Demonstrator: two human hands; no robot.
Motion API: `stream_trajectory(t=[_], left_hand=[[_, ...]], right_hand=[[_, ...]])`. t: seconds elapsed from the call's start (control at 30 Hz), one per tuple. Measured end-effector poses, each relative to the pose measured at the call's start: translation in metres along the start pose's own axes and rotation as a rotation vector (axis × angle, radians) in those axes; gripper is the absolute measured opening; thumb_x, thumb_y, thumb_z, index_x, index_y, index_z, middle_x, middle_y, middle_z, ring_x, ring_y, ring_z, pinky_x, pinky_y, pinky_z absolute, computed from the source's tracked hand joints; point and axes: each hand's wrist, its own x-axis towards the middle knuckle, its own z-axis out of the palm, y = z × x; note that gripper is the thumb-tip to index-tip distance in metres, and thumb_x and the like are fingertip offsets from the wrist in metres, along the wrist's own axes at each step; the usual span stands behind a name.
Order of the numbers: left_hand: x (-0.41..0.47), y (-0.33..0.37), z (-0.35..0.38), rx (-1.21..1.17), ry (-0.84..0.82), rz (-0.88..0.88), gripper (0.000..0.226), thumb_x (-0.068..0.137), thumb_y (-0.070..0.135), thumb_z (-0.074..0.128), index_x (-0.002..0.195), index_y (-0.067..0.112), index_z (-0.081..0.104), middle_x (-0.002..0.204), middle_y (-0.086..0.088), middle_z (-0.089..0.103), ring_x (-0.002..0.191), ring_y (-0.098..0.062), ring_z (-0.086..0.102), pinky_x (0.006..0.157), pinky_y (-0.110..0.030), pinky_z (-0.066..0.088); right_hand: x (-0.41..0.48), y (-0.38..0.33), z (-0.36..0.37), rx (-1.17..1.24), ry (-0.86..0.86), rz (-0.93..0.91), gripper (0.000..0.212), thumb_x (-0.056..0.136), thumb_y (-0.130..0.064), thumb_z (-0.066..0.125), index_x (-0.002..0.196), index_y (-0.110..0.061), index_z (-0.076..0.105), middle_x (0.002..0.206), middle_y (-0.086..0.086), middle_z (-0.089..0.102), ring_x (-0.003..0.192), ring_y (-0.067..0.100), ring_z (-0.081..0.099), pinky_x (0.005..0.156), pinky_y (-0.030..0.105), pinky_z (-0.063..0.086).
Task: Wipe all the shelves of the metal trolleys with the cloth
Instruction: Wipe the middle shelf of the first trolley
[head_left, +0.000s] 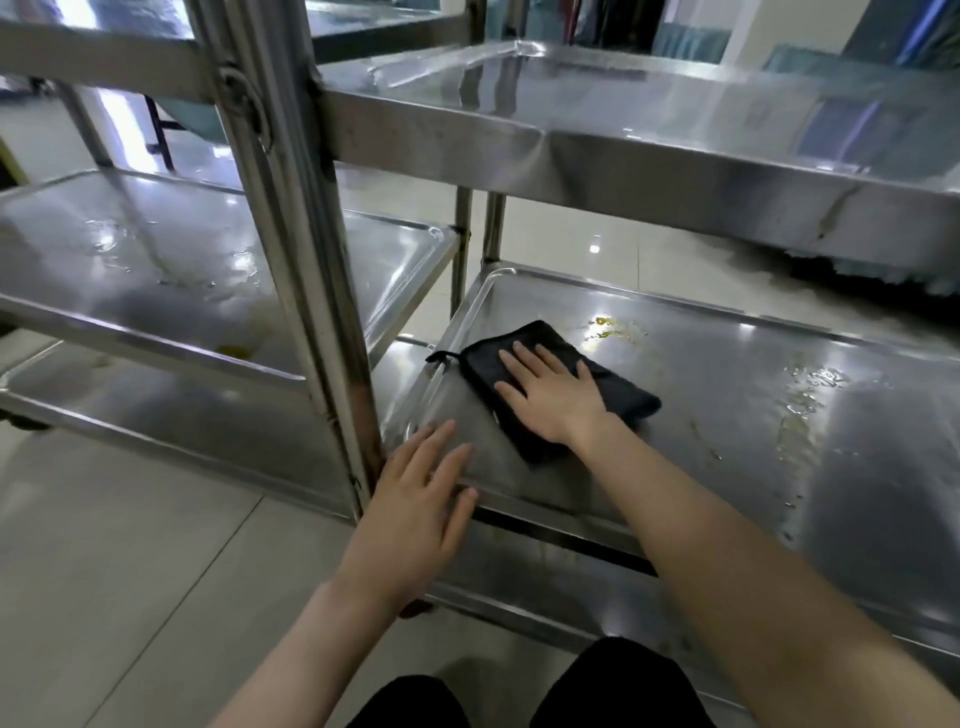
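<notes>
Your knees (618, 680), in black fabric, sit lowest in view over pale glossy floor tiles (130, 545). Your bare forearms reach forward from there.

Your left hand (415, 499) lies on the near left corner of the right trolley's middle shelf (753, 441). Its fingers are straight and slightly spread across the rounded rim, with the thumb at the shelf's front edge, and it grips nothing.

Your right hand (550, 395) presses flat on the cloth (524, 353) with fingers straight and fanned apart. The cloth is black, soft-looking and folded into a rough rectangle, with a small loop at its far left corner. It lies on the left part of that same shelf.

The shelf is a shallow brushed-steel tray with a raised lip and rounded corners. A yellowish smear (613, 327) sits just beyond the cloth, and wet droplets (810, 384) glint farther right.

Above is a similar top shelf (675, 119), streaked and reflective. A square steel post (291, 208) of the left trolley (156, 260) stands just beside your left hand. That trolley's shelves show water beads and a yellow spot.
</notes>
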Motion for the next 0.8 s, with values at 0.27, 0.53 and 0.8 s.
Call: stream_trajectory(t=[0.27, 0.53, 0.8], left_hand=[[-0.002, -0.001, -0.001, -0.094, 0.071, -0.023, 0.047, 0.098, 0.036, 0.037, 0.133, 0.01, 0.054, 0.145, -0.01, 0.045, 0.14, -0.026, 0.033, 0.113, -0.044, 0.034], [-0.001, 0.002, 0.004, -0.008, 0.075, -0.02, 0.042, 0.098, 0.032, 0.039, 0.124, 0.009, 0.062, 0.135, -0.01, 0.056, 0.136, -0.027, 0.041, 0.113, -0.042, 0.034], [0.0, 0.003, 0.007, -0.003, 0.05, -0.044, 0.045, 0.097, 0.035, 0.037, 0.132, 0.013, 0.056, 0.14, -0.009, 0.052, 0.139, -0.026, 0.037, 0.11, -0.049, 0.036]], right_hand=[[-0.092, -0.009, 0.035, -0.047, 0.104, -0.416, 0.058, 0.094, -0.068, -0.003, 0.149, -0.052, 0.0, 0.156, -0.031, -0.009, 0.145, -0.003, -0.014, 0.115, 0.044, -0.008], [0.028, -0.024, 0.006, -0.031, 0.036, -0.175, 0.058, 0.097, -0.064, 0.014, 0.151, -0.048, 0.006, 0.16, -0.023, -0.003, 0.149, 0.007, -0.004, 0.117, 0.057, 0.0], [-0.001, -0.026, 0.014, -0.056, 0.073, -0.312, 0.059, 0.095, -0.065, 0.007, 0.151, -0.047, 0.005, 0.16, -0.023, -0.001, 0.149, 0.006, -0.004, 0.116, 0.055, -0.002]])
